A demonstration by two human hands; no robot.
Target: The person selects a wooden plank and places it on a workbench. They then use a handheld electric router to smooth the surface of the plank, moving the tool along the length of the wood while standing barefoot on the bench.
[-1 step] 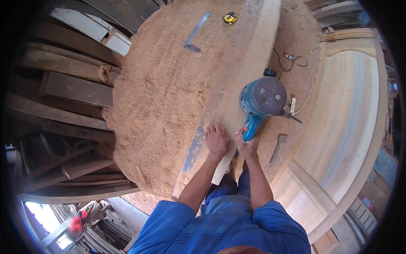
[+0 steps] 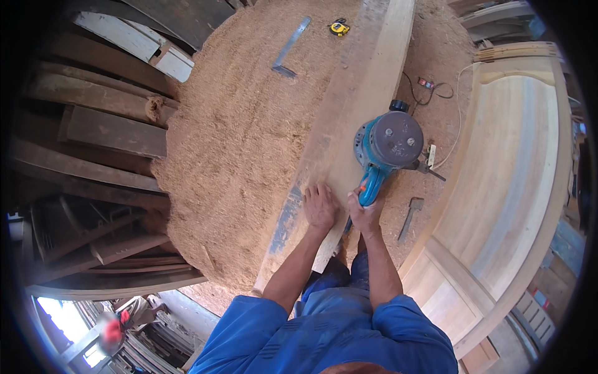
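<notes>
A long wooden board [image 2: 336,149] runs away from me over the sawdust. My left hand [image 2: 320,209] lies flat on its face, palm down with fingers stretched out. Wrapped round the blue handle of a router [image 2: 397,139] is my right hand [image 2: 366,212]. The router has a round dark top and a teal body, and it rests at the board's right edge with its side knob pointing away. Its bit and underside are hidden. Part of the right fingers is covered by the handle.
Beyond the board's left edge lie a metal try square [image 2: 291,48] and a yellow tape measure [image 2: 338,27]. A hammer-like tool [image 2: 410,218], cords [image 2: 431,93] and a white power strip [image 2: 431,156] lie right. A panelled door [image 2: 498,187] stands further right; stacked timber [image 2: 115,131] lines the left.
</notes>
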